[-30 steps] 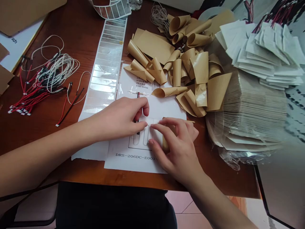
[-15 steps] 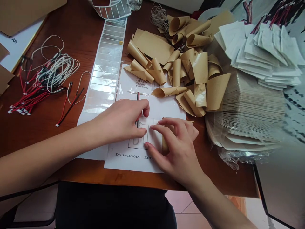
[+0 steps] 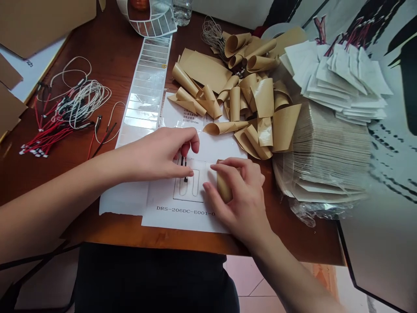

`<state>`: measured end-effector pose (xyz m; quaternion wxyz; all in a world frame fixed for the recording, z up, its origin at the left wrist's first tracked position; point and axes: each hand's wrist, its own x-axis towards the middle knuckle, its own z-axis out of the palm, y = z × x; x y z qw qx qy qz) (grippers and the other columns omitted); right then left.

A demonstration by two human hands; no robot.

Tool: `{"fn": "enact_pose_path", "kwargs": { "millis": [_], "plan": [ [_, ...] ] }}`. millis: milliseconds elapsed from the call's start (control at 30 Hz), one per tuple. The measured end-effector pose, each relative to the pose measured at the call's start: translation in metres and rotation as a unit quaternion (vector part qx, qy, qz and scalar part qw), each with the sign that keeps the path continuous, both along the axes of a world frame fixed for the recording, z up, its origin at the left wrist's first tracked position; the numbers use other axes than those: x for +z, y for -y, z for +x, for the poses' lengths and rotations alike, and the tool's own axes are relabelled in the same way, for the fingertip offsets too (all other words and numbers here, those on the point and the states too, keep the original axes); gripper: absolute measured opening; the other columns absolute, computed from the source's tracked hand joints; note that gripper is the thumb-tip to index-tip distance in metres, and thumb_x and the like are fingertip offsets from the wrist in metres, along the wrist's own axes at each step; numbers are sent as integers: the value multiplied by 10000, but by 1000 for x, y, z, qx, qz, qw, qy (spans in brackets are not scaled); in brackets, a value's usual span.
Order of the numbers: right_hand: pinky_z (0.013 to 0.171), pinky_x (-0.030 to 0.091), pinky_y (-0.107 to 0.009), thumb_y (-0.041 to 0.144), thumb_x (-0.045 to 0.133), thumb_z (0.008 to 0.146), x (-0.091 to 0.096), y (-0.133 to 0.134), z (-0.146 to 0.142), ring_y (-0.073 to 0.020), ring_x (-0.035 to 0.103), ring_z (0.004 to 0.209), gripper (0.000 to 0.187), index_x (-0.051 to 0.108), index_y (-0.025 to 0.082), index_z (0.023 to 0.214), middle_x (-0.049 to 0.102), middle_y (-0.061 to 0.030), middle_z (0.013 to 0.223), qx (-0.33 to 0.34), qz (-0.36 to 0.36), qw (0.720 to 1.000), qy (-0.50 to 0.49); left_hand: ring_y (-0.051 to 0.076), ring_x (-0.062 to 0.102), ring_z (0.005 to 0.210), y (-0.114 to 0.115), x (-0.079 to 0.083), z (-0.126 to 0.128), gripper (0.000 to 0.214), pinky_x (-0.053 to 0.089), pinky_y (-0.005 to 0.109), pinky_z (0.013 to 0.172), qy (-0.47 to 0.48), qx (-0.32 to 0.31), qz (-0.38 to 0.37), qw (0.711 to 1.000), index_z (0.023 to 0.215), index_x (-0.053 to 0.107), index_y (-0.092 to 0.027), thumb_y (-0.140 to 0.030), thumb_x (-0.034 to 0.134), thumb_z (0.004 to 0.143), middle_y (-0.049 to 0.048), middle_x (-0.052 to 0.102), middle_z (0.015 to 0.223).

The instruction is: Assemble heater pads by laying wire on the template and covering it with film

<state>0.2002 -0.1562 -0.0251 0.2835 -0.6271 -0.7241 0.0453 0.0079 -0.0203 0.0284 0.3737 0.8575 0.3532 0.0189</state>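
Note:
My left hand [image 3: 163, 152] hovers over a white printed sheet [image 3: 185, 221], its fingers curled and thumb stretched out. Thin dark wires [image 3: 185, 166] with a small black end run down from beneath its curled fingertips; their upper part is hidden by the hand. A drawn rectangle with two rounded slots [image 3: 196, 182] shows on the sheet under a clear layer. To the right, my right hand [image 3: 243, 195] is arched with thumb and fingers apart. A curled piece of brown paper [image 3: 224, 187] shows between its thumb and fingers, partly hidden by the hand.
Rolled brown papers [image 3: 234, 104] lie beyond my hands. At the right stand a tall plastic-wrapped stack [image 3: 332, 152] and white packets [image 3: 345, 82] with wires. Red and white wire bundles [image 3: 78, 108] lie left, near a label strip [image 3: 143, 93]. A bottle [image 3: 182, 12] stands behind.
My left hand has shifted slightly, and the wires now end in a small black tip over the left slot. My right hand has drawn a little away to the right. The view tilted up slightly.

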Motion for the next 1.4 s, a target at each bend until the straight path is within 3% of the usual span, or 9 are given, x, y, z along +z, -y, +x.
{"fn": "enact_pose_path", "kwargs": {
  "millis": [133,267,467,700,833,1000,1167,1400],
  "plan": [
    [898,448,-471,271,594,948,-3,-3,5,-293,603,1089,214,659,239,1149,615,-104,1146,-50,13,998,-19,219,595,973,-2,2,-3,513,418,296,812,-18,-25,39,999,1089,568,-232,-364,827,667,24,638,1072],
    [922,433,-501,286,590,948,-8,-5,10,-318,593,1163,281,652,254,1221,641,-115,1226,-77,-4,997,-13,239,590,1046,1,-1,-7,577,421,302,849,-45,-42,26,998,1146,565,-231,-371,843,660,52,631,1177],
    [970,414,-560,309,608,937,-11,-7,13,-347,574,1229,352,641,262,1284,662,-123,1312,-72,-11,997,-4,213,595,967,-1,-5,-8,480,437,292,804,-39,-43,18,998,1139,574,-214,-368,784,736,53,657,1124],
    [985,407,-549,335,584,968,-10,6,12,-359,560,1315,408,578,220,1360,601,-178,1436,-68,-9,997,41,148,591,770,-5,-5,-6,198,433,256,702,-10,26,22,999,1020,612,-185,-246,649,835,22,657,908],
    [1058,394,-587,280,557,986,-12,28,8,-365,530,1393,390,567,202,1368,577,-201,1481,-50,-2,997,52,140,585,741,-6,-7,-5,138,428,250,681,6,28,30,999,945,644,-182,-216,654,812,13,662,847],
    [1105,436,-602,267,567,995,-12,52,14,-351,538,1408,362,593,215,1352,615,-162,1465,-13,-13,999,43,140,586,732,-7,-8,-5,125,435,255,683,8,18,32,999,920,681,-177,-231,640,814,27,697,876],
    [1137,480,-540,235,530,1020,-8,63,34,-286,572,1392,407,564,244,1425,622,-117,1478,25,-32,998,46,147,593,747,-9,-12,-7,151,445,270,702,4,10,36,999,915,703,-176,-267,659,803,33,691,931],
    [1159,493,-502,121,495,1010,-10,69,58,-233,602,1364,470,565,293,1442,636,-69,1467,69,-43,996,33,153,613,749,-9,-10,-7,157,440,272,691,6,47,0,999,932,722,-184,-279,661,822,12,702,836]
  ]
}}
